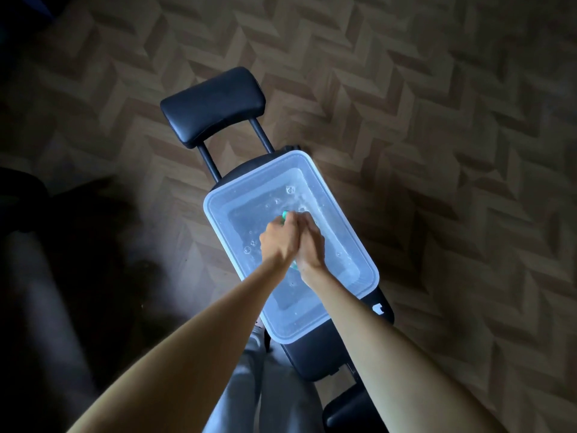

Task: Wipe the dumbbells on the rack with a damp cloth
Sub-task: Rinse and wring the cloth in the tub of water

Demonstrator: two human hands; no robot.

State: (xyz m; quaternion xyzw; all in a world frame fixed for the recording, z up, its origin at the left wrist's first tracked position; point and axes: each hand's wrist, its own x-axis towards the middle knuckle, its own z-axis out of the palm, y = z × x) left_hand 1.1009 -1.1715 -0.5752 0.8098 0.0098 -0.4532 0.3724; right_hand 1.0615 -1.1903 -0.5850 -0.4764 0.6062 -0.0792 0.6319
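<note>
While in left hand (pixel 277 239) and right hand (pixel 311 245), fingers (pixel 291 220) curled, cloth (pixel 284 215) lengthwise along tub (pixel 246 207).

No legible text, numbers or brand names; only a small white mark (pixel 378 308) on the black tabletop (pixel 312 354), partly hidden by the tub (pixel 259 169), unreadable.

Teal cloth (pixel 284 215), translucent white tub (pixel 249 185), black padded bench (pixel 212 104), brown herringbone floor (pixel 437 104)

Open above — tub (pixel 208 204) walls fence the sides
</note>
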